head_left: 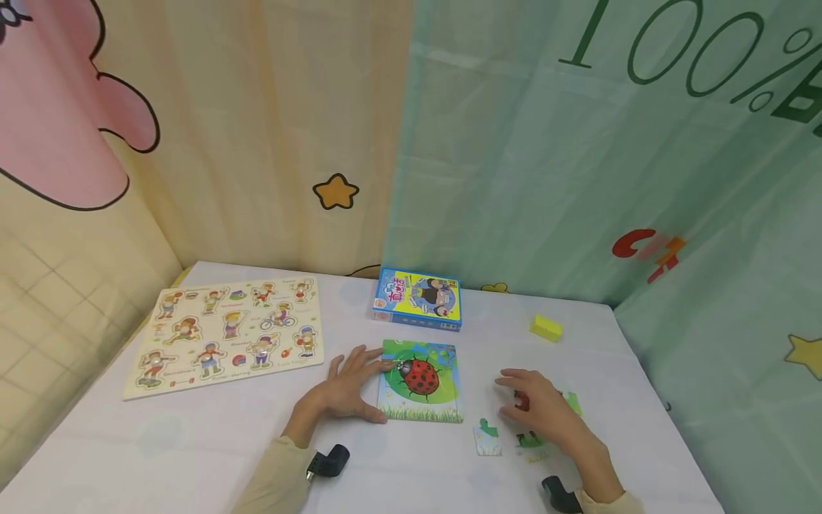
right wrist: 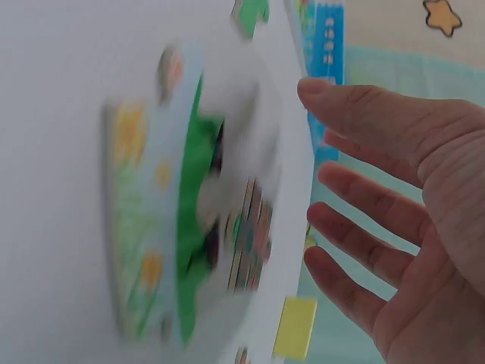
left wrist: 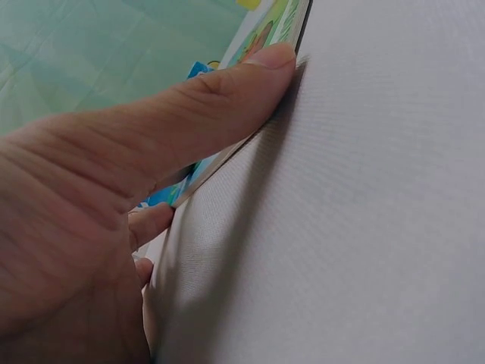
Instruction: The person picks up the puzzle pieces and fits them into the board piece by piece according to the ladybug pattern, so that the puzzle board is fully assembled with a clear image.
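Observation:
A square ladybug picture board (head_left: 420, 389) lies flat in the head view. At its left edge rests my left hand (head_left: 352, 385), fingers spread; in the left wrist view the thumb (left wrist: 265, 64) touches the board's edge (left wrist: 286, 23). To the board's right, my right hand (head_left: 542, 408) hovers over loose picture pieces, its fingers apart and holding nothing. A red piece (head_left: 521, 401) shows beneath it, with a green-topped piece (head_left: 488, 440) nearer the board. In the right wrist view a blurred flower-patterned piece (right wrist: 136, 220) and a dark striped piece (right wrist: 250, 239) lie beside the hand (right wrist: 394, 205).
A wooden board with children figures (head_left: 225, 335) lies at the left. Behind the ladybug board is a blue and yellow box (head_left: 417, 298). A yellow block (head_left: 546, 328) sits at the back right. Curtains stand behind the white table (head_left: 193, 442).

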The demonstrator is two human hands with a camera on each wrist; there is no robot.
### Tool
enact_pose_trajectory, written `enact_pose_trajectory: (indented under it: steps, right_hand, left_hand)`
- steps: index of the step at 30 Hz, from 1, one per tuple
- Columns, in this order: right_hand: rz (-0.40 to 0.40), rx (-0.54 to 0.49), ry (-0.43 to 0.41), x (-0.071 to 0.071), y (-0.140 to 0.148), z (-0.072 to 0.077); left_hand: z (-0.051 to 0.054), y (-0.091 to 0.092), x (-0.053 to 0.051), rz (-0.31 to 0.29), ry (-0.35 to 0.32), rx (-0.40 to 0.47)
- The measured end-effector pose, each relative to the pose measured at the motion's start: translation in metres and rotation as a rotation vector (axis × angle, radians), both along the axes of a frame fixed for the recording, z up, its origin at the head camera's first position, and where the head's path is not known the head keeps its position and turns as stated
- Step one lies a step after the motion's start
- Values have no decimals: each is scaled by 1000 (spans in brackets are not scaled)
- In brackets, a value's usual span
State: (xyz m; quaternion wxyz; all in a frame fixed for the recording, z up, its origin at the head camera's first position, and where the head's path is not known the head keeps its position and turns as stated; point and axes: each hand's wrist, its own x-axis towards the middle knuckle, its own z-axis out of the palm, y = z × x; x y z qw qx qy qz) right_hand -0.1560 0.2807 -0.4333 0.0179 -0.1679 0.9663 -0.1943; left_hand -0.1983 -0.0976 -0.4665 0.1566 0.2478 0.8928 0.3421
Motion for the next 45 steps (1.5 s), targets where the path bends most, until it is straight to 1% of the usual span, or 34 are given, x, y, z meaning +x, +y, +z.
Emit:
enact_pose_trajectory:
  steps: [3,5,8,11,14,20,24,26,29,31,37,41,44,45]
  right_hand:
    - [-23,-5,0,5,15,-2]
    - [-50,-10,-27,6,23,-4]
    - [-91,-34,-94,6,33,-6]
    - [-81,-33,-118,6,40,-9]
    - [-45,-28,-100,6,44,-10]
    - [-34,-9,-71,5,45,-8]
    - [-48,1,-64,3,43,-9]
    - [-72,0,-84,2,41,-8]
    - [-79,-2,-99,-1,37,-8]
    - [-71,-3,-102,-4,32,-7]
    - [3,-16,-73,-12,4,-3]
    - [80,-42,-31,-19,-20,-2]
    - [125,-61,-23,-25,-39,-2]
    - [130,-62,-27,-27,-46,-3]
  left_hand:
    - [0,0,1,2,-1,6]
    - [0,-1,1,3,-3,10]
    - [-1,-1,1,3,-7,12]
    - [-1,-1,1,1,-8,10]
    - [-1,0,1,-1,-6,5]
    - [-2,0,1,9,-2,3]
    - [-3,0,1,12,-8,4]
    - [-4,0,0,10,-8,5]
    - [-4,0,-1,6,-5,2]
    - [-4,0,-1,5,-2,-3]
    - [0,0,0,8,-13,-6]
    - [-1,0,0,8,-14,-7]
    - [-1,1,0,8,-15,-1]
    - [-2,1,0,7,-15,1]
